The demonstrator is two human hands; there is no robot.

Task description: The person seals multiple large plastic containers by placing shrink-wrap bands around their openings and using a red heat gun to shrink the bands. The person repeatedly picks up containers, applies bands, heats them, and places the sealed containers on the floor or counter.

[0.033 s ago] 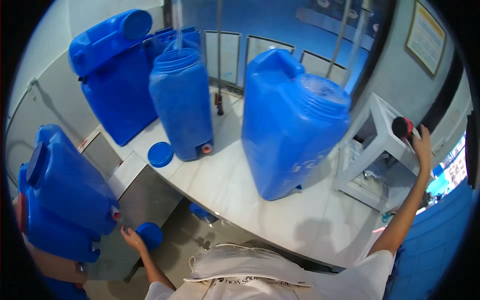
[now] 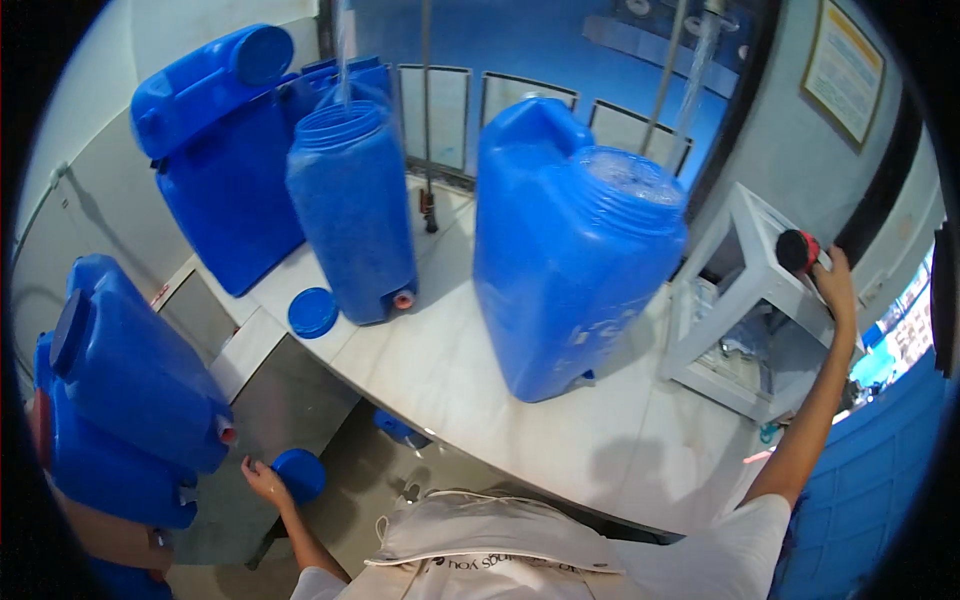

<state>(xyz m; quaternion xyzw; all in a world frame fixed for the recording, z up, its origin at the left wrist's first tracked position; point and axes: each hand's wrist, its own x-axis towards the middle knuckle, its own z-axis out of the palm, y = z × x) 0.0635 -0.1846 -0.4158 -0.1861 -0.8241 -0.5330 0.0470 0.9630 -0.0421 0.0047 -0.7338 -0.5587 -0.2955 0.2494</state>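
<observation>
My right hand (image 2: 836, 283) reaches out to the right, its fingers closed around a small device with a black round end and red band (image 2: 798, 252), above a white stool-like stand (image 2: 760, 285). My left hand (image 2: 264, 482) hangs low on the left, fingers apart, beside a round blue lid (image 2: 299, 476); whether they touch is unclear. Ahead on the counter, a tall blue jerrycan (image 2: 355, 215) stands uncapped under a stream of water. A larger uncapped blue jerrycan (image 2: 560, 270) to its right shows bubbly water at its mouth.
Another blue lid (image 2: 313, 313) lies on the pale counter (image 2: 440, 390). Closed blue jerrycans (image 2: 225, 200) stand at the back left; more blue jerrycans (image 2: 140, 350) sit lower left. A second water stream (image 2: 697, 75) falls at the back right. A framed sheet (image 2: 845, 72) hangs on the wall.
The whole view has shifted slightly, so the jerrycans and counter sit a little further left. My right hand still holds the red and black device; my left hand has barely moved.
</observation>
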